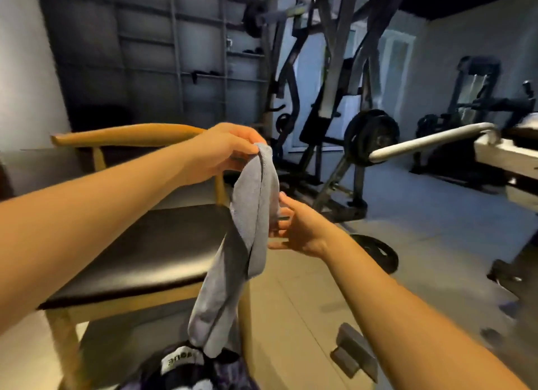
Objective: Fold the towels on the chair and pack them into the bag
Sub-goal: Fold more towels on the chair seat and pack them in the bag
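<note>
Gym floor: weight plate (385,257) at 3 o'clock, chair (131,244) at 9, bag (180,368) at 6. Our left hand (230,151) pinches the hanging towel (253,215); right hand (295,229), fingers spread, touches it.

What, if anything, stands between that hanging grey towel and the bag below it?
Nothing visible. The towel hangs pinched in the left hand, its lower end seeming to reach the bag at the bottom of the view. The chair stands to its left; the right hand is open beside the towel's middle.
</note>
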The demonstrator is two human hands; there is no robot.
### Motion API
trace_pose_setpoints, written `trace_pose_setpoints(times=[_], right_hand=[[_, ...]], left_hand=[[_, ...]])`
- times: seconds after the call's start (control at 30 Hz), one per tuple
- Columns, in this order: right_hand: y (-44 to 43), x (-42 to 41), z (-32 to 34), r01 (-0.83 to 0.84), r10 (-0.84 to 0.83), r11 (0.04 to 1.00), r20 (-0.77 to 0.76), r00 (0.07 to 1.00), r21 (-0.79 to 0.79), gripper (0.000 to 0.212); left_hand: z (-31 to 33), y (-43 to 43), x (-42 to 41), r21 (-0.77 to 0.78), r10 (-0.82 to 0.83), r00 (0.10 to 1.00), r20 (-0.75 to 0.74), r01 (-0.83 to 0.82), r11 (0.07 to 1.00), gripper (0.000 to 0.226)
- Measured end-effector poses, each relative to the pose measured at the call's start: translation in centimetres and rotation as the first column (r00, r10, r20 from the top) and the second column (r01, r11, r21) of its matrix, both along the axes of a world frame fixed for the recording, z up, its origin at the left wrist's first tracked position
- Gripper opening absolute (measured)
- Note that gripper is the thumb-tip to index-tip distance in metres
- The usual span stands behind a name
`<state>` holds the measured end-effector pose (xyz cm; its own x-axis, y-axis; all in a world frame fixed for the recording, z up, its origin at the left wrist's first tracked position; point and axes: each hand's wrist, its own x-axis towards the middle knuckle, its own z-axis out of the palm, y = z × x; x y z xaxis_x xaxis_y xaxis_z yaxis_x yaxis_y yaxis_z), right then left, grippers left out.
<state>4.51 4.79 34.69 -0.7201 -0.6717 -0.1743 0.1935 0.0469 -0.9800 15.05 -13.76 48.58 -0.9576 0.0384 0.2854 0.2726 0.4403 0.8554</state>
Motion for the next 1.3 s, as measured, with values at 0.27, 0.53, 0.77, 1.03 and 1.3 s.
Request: trace_pose_setpoints(times=[0.27, 0.53, 0.77, 1.03, 1.3], right_hand=[[-9.1, 3.0, -0.4, -0.18, 0.188, 0.98, 0.101, 0.977, -0.081, 0.028], [-14.9, 5.4, 1.0, -0.356, 0.348, 0.903, 0.078, 0.934, 0.242, 0.078], [-17.7, 4.8, 2.4, -0.021, 0.018, 0.999, 0.078, 0.997, 0.033, 0.029], [-19.6, -0.2, 11.8, 0.19, -0.211, 0.977, -0.345, 0.915, -0.096, 0.036], [-23.0, -1.2, 21.2, -0.122, 0.02, 0.986, -0.635, 0.772, -0.117, 0.048]], left_hand=[[-2.8, -9.3, 6.3, -0.02, 0.302, 0.953, -0.02, -0.302, 0.953, 0.022], [-3.0, -13.7, 10.2, 0.129, 0.447, 0.89, -0.094, -0.434, 0.891, 0.021], [-2.9, -16.8, 10.7, 0.011, 0.441, 0.891, -0.108, -0.442, 0.897, 0.017], [-3.6, -22.9, 8.0, -0.544, 0.538, 0.829, -0.152, -0.525, 0.655, 0.026], [0.6, -25.1, 5.6, -0.634, 0.536, 0.839, -0.092, -0.464, 0.618, 0.021]])
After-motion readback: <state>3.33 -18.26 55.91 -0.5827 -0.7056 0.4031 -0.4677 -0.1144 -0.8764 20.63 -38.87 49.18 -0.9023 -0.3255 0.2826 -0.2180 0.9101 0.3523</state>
